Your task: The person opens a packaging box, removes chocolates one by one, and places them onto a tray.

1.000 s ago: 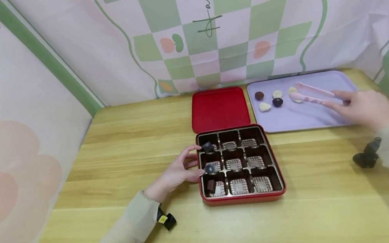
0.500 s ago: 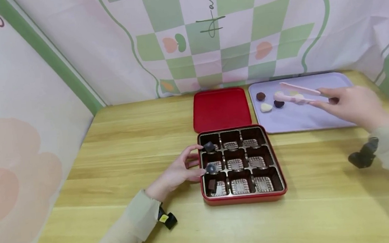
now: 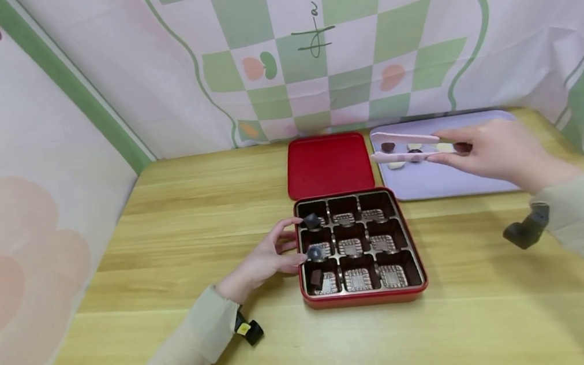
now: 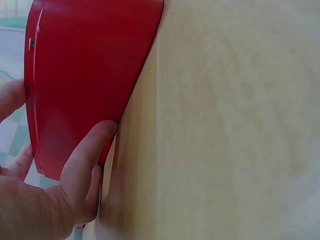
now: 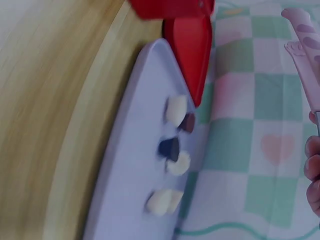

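My right hand (image 3: 503,149) grips pink tongs (image 3: 408,136) above the left part of the lilac tray (image 3: 459,182). The tongs' arms stand apart, with nothing between the tips. Several chocolates lie on the tray, among them a dark one (image 5: 170,148) and a white one (image 5: 176,110). My left hand (image 3: 265,261) rests against the left side of a red tin (image 3: 365,301), its fingers spread along the wall and rim. Inside, the left column holds dark chocolates: a diamond-shaped one (image 3: 311,221), a round one (image 3: 314,253) and a block (image 3: 317,279).
A red lid (image 3: 329,165) lies flat behind the tin, beside the tray. The tin's insert (image 3: 351,247) has square compartments. A patterned cloth (image 3: 353,44) hangs at the back of the wooden table (image 3: 196,214).
My right hand has carried the tongs leftward from the tray's middle to over its left edge. The left hand and the tin have stayed in place.
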A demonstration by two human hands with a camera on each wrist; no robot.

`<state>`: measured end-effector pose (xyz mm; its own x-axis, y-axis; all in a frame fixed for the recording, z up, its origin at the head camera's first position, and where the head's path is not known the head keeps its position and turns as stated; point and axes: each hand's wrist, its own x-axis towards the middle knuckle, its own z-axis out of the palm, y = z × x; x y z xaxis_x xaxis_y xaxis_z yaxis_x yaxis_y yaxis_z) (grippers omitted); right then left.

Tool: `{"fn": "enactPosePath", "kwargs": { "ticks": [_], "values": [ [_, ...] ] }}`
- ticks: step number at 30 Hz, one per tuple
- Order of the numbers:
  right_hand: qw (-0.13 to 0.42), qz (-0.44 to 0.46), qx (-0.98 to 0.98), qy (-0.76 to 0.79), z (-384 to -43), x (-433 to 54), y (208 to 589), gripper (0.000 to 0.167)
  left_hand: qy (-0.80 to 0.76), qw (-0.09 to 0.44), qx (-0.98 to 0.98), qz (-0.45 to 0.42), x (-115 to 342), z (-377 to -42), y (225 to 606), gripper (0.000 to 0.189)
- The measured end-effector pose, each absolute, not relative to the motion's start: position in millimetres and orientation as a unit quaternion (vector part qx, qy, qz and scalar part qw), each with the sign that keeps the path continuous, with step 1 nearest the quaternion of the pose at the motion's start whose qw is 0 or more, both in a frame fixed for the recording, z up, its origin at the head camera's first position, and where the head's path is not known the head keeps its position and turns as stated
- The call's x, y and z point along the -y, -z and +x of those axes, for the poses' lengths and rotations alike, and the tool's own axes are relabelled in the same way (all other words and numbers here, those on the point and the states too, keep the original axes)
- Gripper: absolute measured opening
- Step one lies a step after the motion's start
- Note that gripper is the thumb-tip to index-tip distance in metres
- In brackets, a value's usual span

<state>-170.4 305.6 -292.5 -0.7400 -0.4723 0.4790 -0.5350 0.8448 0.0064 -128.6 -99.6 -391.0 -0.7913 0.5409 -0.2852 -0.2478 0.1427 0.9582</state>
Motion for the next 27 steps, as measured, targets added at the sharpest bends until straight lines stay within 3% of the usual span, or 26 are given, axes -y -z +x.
{"fn": "enactPosePath", "kwargs": {
  "ticks": [4,13,20,27],
  "values": [
    [0.250,0.310,0.916,-0.047,-168.6,-284.5,285.0,0.030,-0.645,0.305,-0.692,0.110,100.4,-128.8,392.5,0.075],
    [0.236,0.384,0.891,-0.064,-173.3,-237.1,279.8,0.070,-0.640,0.300,-0.699,0.102,100.2,-129.4,393.4,0.085],
    [0.188,0.402,0.896,0.013,-169.7,-209.5,279.2,0.050,-0.645,0.302,-0.696,0.094,98.9,-129.2,391.5,0.090],
    [0.142,0.413,0.898,0.051,-167.6,-190.2,286.3,0.048,-0.649,0.302,-0.693,0.084,98.5,-128.1,389.8,0.091]
  ]
}}
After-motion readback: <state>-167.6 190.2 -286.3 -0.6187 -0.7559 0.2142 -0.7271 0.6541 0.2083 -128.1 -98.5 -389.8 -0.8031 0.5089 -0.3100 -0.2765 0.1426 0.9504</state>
